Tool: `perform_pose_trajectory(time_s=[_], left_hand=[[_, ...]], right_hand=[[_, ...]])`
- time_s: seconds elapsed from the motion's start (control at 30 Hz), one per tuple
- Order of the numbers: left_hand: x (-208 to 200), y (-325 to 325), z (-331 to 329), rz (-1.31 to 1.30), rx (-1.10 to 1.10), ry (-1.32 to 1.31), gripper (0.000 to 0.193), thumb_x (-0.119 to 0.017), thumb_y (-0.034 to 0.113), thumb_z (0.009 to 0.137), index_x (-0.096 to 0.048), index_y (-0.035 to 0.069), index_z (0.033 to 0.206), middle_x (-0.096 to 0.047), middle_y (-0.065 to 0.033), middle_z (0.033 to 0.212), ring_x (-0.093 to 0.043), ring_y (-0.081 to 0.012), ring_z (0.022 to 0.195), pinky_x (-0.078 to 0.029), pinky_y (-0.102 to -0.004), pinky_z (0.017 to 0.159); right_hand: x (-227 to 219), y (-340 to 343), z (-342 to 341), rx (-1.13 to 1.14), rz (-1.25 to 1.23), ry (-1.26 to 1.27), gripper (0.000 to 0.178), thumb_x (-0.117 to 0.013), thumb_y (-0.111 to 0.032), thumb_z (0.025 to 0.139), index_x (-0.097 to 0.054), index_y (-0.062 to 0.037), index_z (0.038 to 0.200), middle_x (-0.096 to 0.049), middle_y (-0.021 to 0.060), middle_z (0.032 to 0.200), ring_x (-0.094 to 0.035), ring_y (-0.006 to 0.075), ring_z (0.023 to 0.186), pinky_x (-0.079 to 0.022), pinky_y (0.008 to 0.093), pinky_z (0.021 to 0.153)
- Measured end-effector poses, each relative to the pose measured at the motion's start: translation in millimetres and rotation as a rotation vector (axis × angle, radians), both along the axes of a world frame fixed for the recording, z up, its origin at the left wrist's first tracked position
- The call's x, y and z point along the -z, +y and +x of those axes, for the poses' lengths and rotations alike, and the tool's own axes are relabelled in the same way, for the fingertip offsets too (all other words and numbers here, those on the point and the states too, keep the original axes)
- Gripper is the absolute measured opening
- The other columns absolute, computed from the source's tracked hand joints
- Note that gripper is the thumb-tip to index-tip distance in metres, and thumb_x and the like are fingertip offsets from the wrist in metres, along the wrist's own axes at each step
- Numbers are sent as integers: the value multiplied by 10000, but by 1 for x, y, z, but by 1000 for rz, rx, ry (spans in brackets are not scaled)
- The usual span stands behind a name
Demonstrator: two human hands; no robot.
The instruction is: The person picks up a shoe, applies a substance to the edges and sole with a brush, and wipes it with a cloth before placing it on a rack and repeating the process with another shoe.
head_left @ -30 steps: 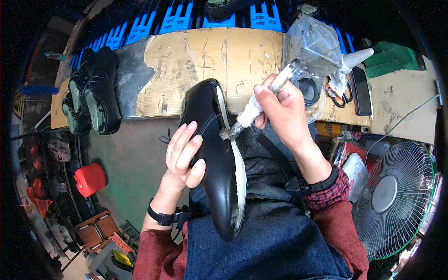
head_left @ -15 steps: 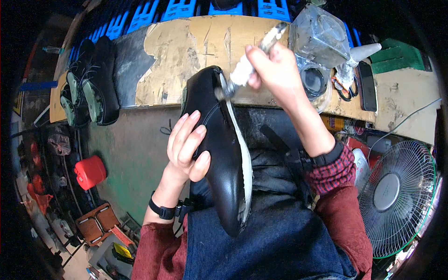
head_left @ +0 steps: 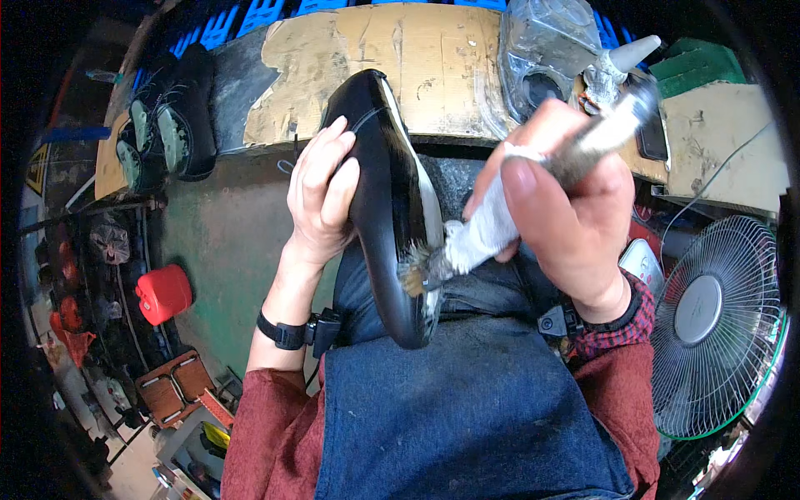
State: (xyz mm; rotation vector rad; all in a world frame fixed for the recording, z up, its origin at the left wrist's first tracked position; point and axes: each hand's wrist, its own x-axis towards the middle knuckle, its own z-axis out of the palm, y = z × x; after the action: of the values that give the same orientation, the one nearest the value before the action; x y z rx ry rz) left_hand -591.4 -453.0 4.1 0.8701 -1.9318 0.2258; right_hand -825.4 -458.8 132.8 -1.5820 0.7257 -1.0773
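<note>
A black leather shoe (head_left: 379, 217) stretches lengthwise before me, its heel end over the bench edge and its toe pointing towards my lap. A pale strip runs along its right-hand bottom edge. My left hand (head_left: 321, 196) grips the shoe from the left side, fingers spread over the leather. In my right hand (head_left: 575, 208) is a brush (head_left: 483, 237) with a white-wrapped handle, partly blurred. Its bristles rest on the shoe's lower edge near the toe, where the leather meets the pale strip.
A cardboard-covered bench (head_left: 358, 50) spans the far side. Dark shoes (head_left: 192, 125) with pale green undersides stand at its left end. Towards the right are a cloudy, stained container (head_left: 550, 37) and a dark phone (head_left: 652, 142). A fan (head_left: 700, 312) stands right; a red jug (head_left: 164, 294) is left.
The brush has moved from the heel end down along the edge to near the toe, and my right hand has come nearer. The shoe has shifted up a little and tilted.
</note>
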Motion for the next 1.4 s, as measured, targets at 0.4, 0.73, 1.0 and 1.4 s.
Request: perform_pose_trajectory(time_s=[0.4,0.73,1.0,1.4], left_hand=[[-47,-16,9,155,26,0,778,-801,84,627,-423,73,1307,-554,-181,1215,-579,-352,1094,-481,-415,911],[-112,11,26,1106,312,55,1188,-928,352,493,-268,15,1421,-483,-213,1343,-475,-335,1261,-391,-415,1039],[-90,9,18,1204,399,107,1099,-927,211,511,-308,16,1397,-541,-171,1281,-527,-269,1199,-414,-382,1017],[-43,-26,20,1644,717,798,900,-850,176,577,-409,-18,1337,-553,-75,1240,-506,-150,1147,-383,-302,997]], right_hand=[[-44,5,-15,-258,-683,-29,258,-732,-199,774,-536,-50,852,-671,148,787,-622,195,560,-513,297,497],[-55,-47,0,49,-292,-312,180,-511,-217,951,-479,-52,887,-639,134,757,-612,144,625,-497,253,540],[-48,-67,11,31,-296,-94,186,-509,-206,966,-489,-37,893,-662,127,810,-613,126,648,-492,233,558],[27,-50,-6,-7,-245,-140,211,-629,-187,895,-480,-43,930,-643,180,802,-645,211,686,-533,307,623]])
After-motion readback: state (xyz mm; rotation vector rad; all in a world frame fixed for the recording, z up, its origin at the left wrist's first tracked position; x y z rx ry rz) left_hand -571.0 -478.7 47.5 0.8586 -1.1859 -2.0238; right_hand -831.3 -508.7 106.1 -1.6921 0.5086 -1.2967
